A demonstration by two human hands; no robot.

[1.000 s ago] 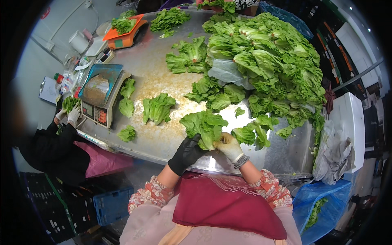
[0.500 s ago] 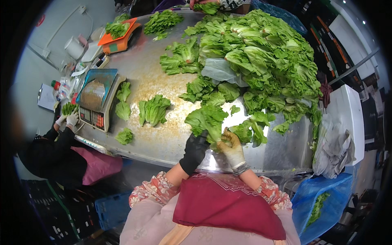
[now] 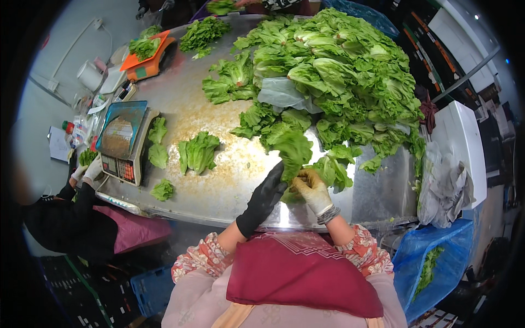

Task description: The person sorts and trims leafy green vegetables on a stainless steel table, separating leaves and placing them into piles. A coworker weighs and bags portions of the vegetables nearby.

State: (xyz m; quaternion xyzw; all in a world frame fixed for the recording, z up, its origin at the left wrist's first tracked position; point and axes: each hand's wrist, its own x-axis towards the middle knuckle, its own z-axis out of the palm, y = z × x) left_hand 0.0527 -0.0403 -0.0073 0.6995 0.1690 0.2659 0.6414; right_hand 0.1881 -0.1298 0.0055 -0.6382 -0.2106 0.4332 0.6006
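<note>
A green head of lettuce point(image 3: 293, 156) is held upright over the near part of the metal table, leaves pointing away from me. My left hand point(image 3: 266, 191), in a black glove, lies along its left side with the fingers close together against the leaves. At the base, my right hand point(image 3: 313, 192) in a stained pale glove has its fingers curled and pinched on the lettuce. Part of the stem end is hidden by my fingers. Just beyond my right hand lie loose lettuce leaves point(image 3: 334, 169).
A large lettuce pile point(image 3: 350, 71) covers the table's point(image 3: 219, 117) far right. To the left are a small lettuce bunch point(image 3: 198, 153), a weighing scale point(image 3: 124, 139) and an orange scale point(image 3: 147, 63). A co-worker's gloved hands point(image 3: 87, 170) hold greens. A blue-lined bin point(image 3: 437, 273) stands right.
The lettuce between my hands has turned more upright and narrower to view. My left hand has straightened along its side; my right hand's fingers have curled in at the base.
</note>
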